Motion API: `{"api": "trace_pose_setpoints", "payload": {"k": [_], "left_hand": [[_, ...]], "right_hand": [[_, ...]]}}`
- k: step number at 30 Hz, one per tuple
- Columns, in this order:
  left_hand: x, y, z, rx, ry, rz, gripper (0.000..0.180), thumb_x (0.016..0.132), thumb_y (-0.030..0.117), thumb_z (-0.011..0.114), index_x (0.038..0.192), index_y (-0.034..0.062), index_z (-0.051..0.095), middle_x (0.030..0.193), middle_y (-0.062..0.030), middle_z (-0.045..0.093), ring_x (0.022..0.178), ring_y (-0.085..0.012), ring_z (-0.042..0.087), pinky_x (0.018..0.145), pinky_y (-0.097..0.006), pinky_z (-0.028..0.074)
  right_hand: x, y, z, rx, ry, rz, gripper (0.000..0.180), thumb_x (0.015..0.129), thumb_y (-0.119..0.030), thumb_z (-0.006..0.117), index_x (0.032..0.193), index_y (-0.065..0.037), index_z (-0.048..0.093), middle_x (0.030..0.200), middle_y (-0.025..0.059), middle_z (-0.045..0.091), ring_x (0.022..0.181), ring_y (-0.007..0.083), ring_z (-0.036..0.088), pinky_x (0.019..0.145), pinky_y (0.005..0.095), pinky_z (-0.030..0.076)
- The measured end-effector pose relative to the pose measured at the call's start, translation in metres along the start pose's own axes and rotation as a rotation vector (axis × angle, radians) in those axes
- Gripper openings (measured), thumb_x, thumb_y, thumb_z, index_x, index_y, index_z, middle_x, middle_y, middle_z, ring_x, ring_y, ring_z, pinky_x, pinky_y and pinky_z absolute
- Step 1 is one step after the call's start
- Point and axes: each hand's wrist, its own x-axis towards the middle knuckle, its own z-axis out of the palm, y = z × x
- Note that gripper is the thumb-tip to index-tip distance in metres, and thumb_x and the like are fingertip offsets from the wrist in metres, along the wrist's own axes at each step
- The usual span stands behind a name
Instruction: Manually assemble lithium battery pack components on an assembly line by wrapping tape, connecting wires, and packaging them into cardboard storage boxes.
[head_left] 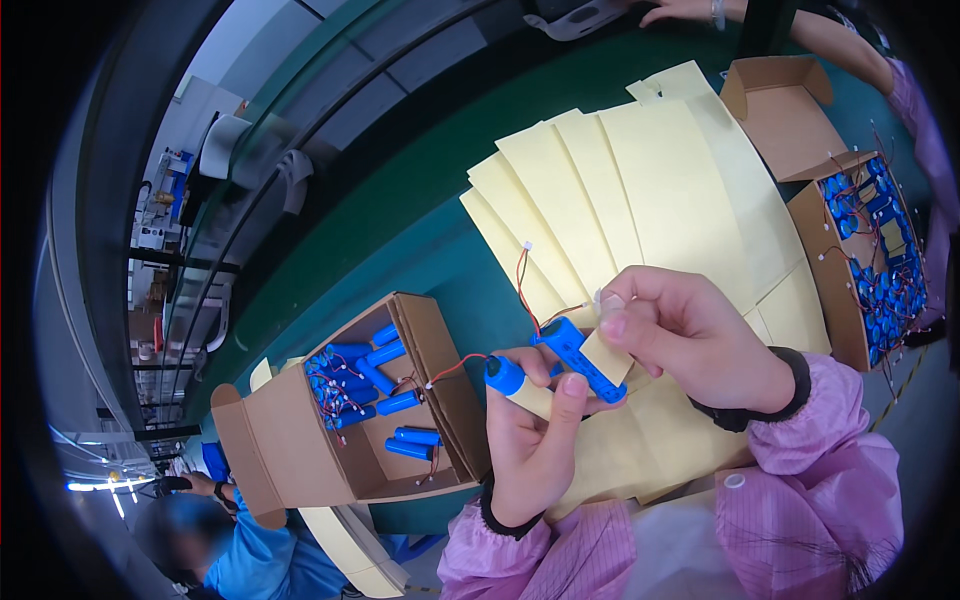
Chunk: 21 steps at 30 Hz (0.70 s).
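Observation:
My left hand is closed around two blue wired battery cells. One cell has a pale yellow strip along its side. The other blue cell lies across my fingers, angled toward my right hand. Thin red and dark wires with a small white connector rise from the cells. My right hand pinches a small pale yellow piece between thumb and fingers, against the second cell. My fingertips hide part of that piece.
An open cardboard box of blue cells stands left of my hands; another box full of wired cells stands at right. Large pale yellow sheets fan across the green table. A person in blue is at lower left; another person's arm reaches in top right.

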Motion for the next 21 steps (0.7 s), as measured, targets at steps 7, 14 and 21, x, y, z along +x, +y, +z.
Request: {"api": "trace_pose_setpoints", "payload": {"k": [7,14,21], "left_hand": [[0.0006,0.0024,0.002,-0.002,0.007,-0.018,0.017,0.099,0.003,0.05,0.107,0.0052,0.035,0.103,-0.0129,0.056,0.092,-0.0262,0.069,0.075,-0.042,0.065],[0.0004,0.0022,0.0018,0.005,0.003,-0.008,0.016,0.099,0.003,0.05,0.107,0.0049,0.035,0.105,-0.0147,0.057,0.094,-0.0276,0.069,0.076,-0.042,0.065],[0.0012,0.0002,0.0002,-0.013,0.006,-0.01,0.016,0.098,0.003,0.052,0.106,0.0064,0.039,0.1,-0.0085,0.053,0.093,-0.0227,0.067,0.077,-0.04,0.064]], "right_hand": [[0.001,0.0017,-0.0017,-0.078,0.013,0.002,0.016,0.101,-0.013,0.055,0.105,0.002,0.057,0.074,-0.001,0.062,0.065,-0.0002,0.052,0.058,0.0173,0.04],[0.0011,0.0021,-0.0032,-0.076,0.002,0.0,0.015,0.101,-0.013,0.055,0.104,0.002,0.057,0.075,-0.0001,0.062,0.066,0.0004,0.053,0.059,0.0173,0.041],[0.0011,0.0033,0.0003,-0.101,0.034,-0.014,0.015,0.101,-0.013,0.055,0.103,0.002,0.056,0.078,0.0021,0.064,0.07,0.0027,0.057,0.062,0.0175,0.044]]}}
